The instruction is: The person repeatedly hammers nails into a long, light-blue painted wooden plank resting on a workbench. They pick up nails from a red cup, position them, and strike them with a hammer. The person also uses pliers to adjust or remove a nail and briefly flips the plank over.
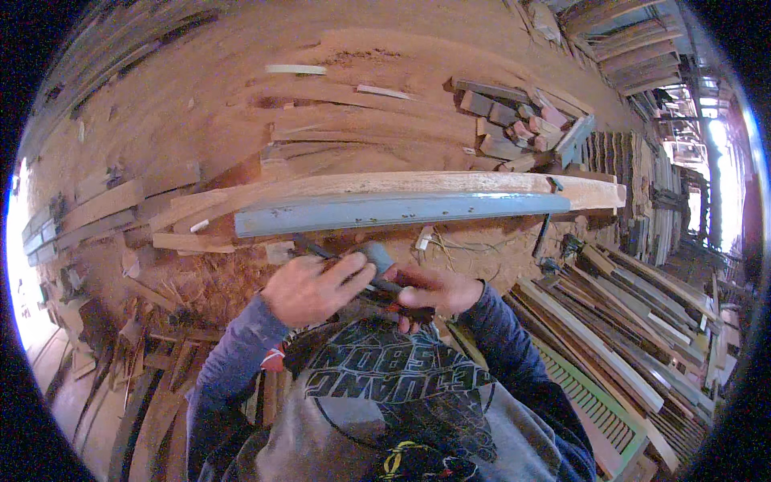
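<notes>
Close to my body, both hands work on one slim dark bar-shaped tool whose exact kind I cannot make out. My left hand (313,287) is closed near a grey-blue piece with a rounded face (376,259), its fingers bent over the tool. The dark bar (315,246) sticks out past these fingers toward the bench. Around the tool's near end wraps my right hand (440,291), thumb on top. Just beyond the hands, a blue-painted wooden plank (401,210) lies lengthwise along a bare wooden beam (385,185). Neither hand touches it.
Short wood offcuts (506,120) are piled beyond the beam. Long boards (618,321) stack at right, beside a green slatted panel (590,402). A dark upright tool (542,234) leans against the plank's right part. More timber (104,209) lies left; sawdust covers the ground.
</notes>
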The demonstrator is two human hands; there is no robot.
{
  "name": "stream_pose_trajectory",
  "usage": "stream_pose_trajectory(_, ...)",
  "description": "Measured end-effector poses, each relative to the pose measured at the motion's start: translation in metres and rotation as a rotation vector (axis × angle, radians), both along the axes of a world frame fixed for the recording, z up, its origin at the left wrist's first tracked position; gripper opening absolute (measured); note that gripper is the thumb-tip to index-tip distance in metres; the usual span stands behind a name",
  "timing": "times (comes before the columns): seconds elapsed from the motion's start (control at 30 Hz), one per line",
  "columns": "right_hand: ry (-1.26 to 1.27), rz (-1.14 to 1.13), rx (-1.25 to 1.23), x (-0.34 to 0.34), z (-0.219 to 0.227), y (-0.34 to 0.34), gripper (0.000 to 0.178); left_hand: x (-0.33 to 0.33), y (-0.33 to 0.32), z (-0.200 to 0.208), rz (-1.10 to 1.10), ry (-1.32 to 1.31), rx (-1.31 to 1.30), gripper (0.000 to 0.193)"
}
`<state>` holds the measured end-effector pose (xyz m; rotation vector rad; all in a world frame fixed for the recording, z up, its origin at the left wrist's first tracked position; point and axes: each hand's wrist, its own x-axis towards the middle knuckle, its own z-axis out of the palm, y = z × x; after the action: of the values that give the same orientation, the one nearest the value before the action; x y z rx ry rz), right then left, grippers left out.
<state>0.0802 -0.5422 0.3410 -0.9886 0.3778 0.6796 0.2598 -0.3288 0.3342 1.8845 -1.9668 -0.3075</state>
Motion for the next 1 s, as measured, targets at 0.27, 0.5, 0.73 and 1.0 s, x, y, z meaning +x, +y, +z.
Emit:
stream_pose_trajectory(0.27, 0.127, -0.184, -0.327, -0.083, -0.027, -0.029, 0.036, -0.040, -0.084, -0.041, -0.027, 0.088, 0.022, 0.050)
stream_pose_trajectory(0.5, 0.220, -0.276, -0.450, -0.116, -0.014, -0.058, 0.032, -0.047, -0.114, -0.044, 0.306, 0.483, 0.000, 0.073)
stream_pose_trajectory(0.73, 0.056, 0.120, -0.817, -0.107, 0.009, -0.080, 0.064, -0.085, -0.154, -0.033, -0.240, 0.258, 0.041, 0.094)
stream_pose_trajectory(1.0, 0.151, -0.778, 0.397, -0.132, 0.002, -0.108, 0.094, -0.089, -0.176, -0.025, -0.011, 0.604, 0.114, 0.063)
